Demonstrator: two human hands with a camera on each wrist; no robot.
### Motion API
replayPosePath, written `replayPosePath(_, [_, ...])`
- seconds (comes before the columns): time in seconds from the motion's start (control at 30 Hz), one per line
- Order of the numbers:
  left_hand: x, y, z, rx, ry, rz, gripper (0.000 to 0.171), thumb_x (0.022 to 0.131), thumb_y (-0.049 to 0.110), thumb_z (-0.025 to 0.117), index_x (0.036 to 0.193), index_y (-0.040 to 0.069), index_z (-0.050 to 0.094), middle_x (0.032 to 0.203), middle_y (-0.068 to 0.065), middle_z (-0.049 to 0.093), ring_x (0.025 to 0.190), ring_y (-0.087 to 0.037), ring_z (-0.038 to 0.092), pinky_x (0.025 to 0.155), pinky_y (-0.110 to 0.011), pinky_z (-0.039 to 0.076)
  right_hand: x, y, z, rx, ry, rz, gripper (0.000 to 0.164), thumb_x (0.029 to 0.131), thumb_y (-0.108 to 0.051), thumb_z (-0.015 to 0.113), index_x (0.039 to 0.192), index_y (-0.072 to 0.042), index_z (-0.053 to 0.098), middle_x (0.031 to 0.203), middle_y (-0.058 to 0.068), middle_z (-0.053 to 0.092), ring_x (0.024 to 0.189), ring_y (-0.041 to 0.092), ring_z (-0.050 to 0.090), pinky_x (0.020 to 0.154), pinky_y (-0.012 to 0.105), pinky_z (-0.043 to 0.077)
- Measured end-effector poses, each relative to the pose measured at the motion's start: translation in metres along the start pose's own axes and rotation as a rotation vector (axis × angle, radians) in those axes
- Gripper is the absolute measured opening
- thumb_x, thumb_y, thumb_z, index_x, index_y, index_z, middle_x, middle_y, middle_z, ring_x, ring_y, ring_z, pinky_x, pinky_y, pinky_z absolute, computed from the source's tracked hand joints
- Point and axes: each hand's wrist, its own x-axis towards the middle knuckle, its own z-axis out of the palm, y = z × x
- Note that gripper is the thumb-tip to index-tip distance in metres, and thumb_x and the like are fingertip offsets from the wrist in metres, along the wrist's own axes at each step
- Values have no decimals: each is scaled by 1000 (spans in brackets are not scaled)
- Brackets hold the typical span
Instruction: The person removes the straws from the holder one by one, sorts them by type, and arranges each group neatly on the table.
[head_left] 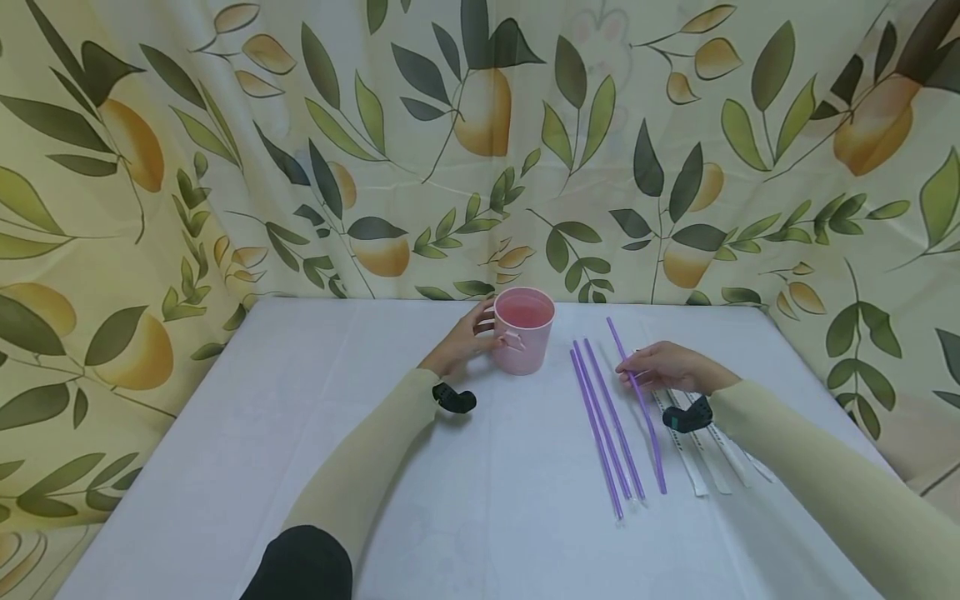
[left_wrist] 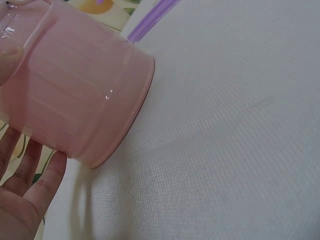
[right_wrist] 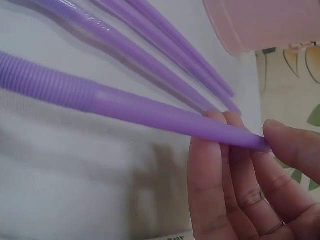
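A pink mug (head_left: 522, 348) with a small handle stands upright near the table's far edge. My left hand (head_left: 462, 340) holds it from the left; in the left wrist view the thumb lies by the handle and the other fingers (left_wrist: 47, 182) are around the far side. In my right hand (head_left: 670, 367) is a purple bendy straw (head_left: 649, 433), pinched near one end, its ribbed neck (right_wrist: 45, 80) showing in the right wrist view. Left of it, 3 more purple straws (head_left: 619, 423) lie side by side, with clear wrapping at their near ends.
White paper-wrapped straws (head_left: 693, 471) with printing lie under and beside my right wrist, partly hidden by it. The white table (head_left: 450, 517) ends at a patterned cloth (head_left: 450, 192) of leaves and fruit, just behind the mug.
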Motion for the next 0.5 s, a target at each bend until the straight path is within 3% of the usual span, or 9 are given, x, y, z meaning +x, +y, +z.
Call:
replayPosePath(0.27, [-1,1,1,-6,5,2,79,83,5,68,146,31,28,149,-6,36,137,-28,36,111,-47,37,8,4,9,-86,39,0,33,96,-12,50,117,13,57,82,-2,69,77,9,63,69,21,57])
replayPosePath(0.5, [0,0,1,0,8,-2,80,83,6,68,146,32,27,149,-6,37,137,-28,36,111,-46,38,14,9,14,-92,92,4,26,92,-8,56,107,11,61,76,-2,69,71,9,64,66,21,57])
